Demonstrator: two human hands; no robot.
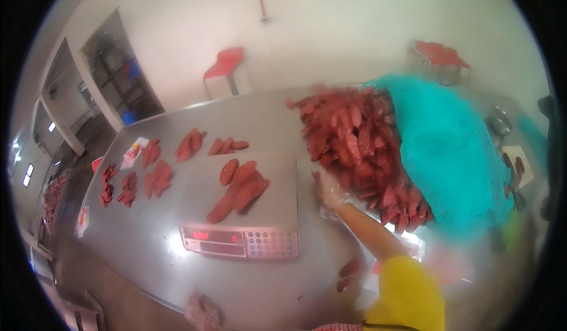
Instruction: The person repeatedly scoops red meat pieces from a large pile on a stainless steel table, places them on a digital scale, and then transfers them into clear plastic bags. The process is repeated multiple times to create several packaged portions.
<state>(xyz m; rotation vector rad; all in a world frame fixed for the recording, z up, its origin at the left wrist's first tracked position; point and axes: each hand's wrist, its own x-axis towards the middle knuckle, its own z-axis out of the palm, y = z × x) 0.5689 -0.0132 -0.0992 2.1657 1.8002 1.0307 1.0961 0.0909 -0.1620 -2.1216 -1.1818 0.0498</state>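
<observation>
A large heap of short red sausages [354,145] lies on the metal table [236,118], right of centre. At its near left edge is my right hand [332,194], in a clear plastic glove, with its fingers apart and touching the heap's side; I see nothing held in it. A digital scale [241,240] stands left of this hand, with a small pile of sausages [238,190] on its flat pan. My left hand [204,313], also gloved in clear plastic, is low by the table's near edge. It is blurred, and its grip does not show clearly.
Small sausage groups [158,178] lie left of and behind the scale, near a printed packet [134,152]. Turquoise netting [446,154] covers the heap's right side. Two loose sausages [347,275] lie near my right forearm. Red-topped stools [225,62] stand by the wall.
</observation>
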